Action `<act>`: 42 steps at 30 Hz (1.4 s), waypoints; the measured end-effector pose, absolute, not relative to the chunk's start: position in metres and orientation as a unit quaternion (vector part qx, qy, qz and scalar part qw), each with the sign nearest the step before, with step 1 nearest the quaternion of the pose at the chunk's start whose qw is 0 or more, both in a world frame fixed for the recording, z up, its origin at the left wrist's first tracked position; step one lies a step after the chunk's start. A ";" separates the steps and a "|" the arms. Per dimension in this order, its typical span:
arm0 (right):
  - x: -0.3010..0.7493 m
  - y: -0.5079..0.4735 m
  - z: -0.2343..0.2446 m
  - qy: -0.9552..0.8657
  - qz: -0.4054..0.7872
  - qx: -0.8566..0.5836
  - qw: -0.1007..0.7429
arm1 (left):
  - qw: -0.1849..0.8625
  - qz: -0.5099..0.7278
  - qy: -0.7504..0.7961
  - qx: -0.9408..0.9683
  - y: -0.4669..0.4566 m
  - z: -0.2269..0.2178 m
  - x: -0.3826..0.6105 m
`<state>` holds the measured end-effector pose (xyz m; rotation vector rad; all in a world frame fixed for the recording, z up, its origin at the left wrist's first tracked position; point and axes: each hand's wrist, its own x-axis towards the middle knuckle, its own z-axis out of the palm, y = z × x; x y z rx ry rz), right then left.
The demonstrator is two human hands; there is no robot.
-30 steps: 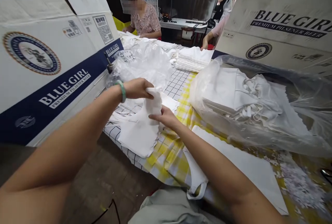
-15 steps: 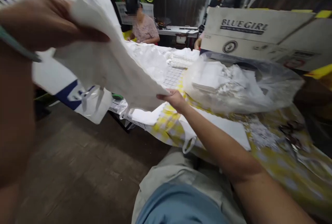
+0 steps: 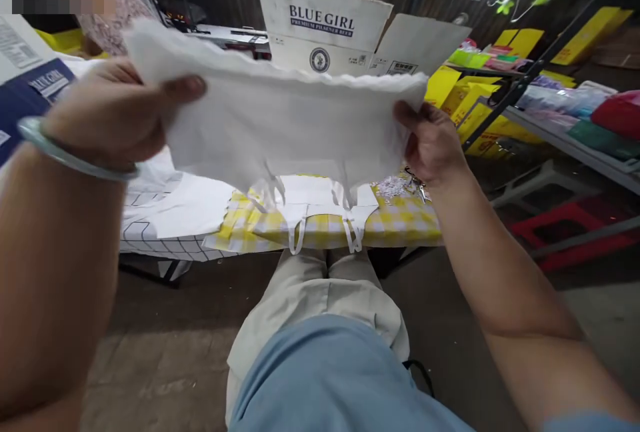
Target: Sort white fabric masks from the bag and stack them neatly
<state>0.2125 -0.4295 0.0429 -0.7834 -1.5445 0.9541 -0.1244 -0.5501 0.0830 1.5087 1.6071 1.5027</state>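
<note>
A white camisole [image 3: 295, 119] is stretched out upside down in front of me, its hem at the top and its thin straps dangling below. My left hand [image 3: 125, 102], with a pale bangle at the wrist, is closed on one hem corner, thumb on the near side. At the other corner my right hand [image 3: 430, 135] pinches the cloth. Beneath the straps, another white camisole [image 3: 320, 209] lies flat on the yellow checked tablecloth [image 3: 250, 229], its straps over the table's front edge.
A BLUE GIRL carton [image 3: 323, 39] stands open behind the table. Scissors [image 3: 416, 185] lie beside white scraps [image 3: 393, 187] at the right. More white cloth [image 3: 195, 205] is at the left. A laden metal shelf [image 3: 575, 142] and red stool [image 3: 575, 232] stand right; a co-worker's patterned sleeve [image 3: 113, 22] shows upper left.
My view has swung right. The camisole has come from a slanting hold at the left to nearly level before me, with both hands still gripping it.
</note>
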 end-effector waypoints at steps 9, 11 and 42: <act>0.260 -0.420 -0.048 -0.539 0.544 -0.413 0.493 | 0.561 0.489 0.538 0.396 -0.481 -0.027 -0.098; 0.254 -0.401 -0.080 -0.503 0.561 -0.464 0.466 | 0.588 0.485 0.547 0.345 -0.460 -0.059 -0.091; 0.246 -0.349 -0.154 -0.642 0.326 -0.623 0.304 | 0.470 0.402 0.712 0.332 -0.404 -0.134 -0.106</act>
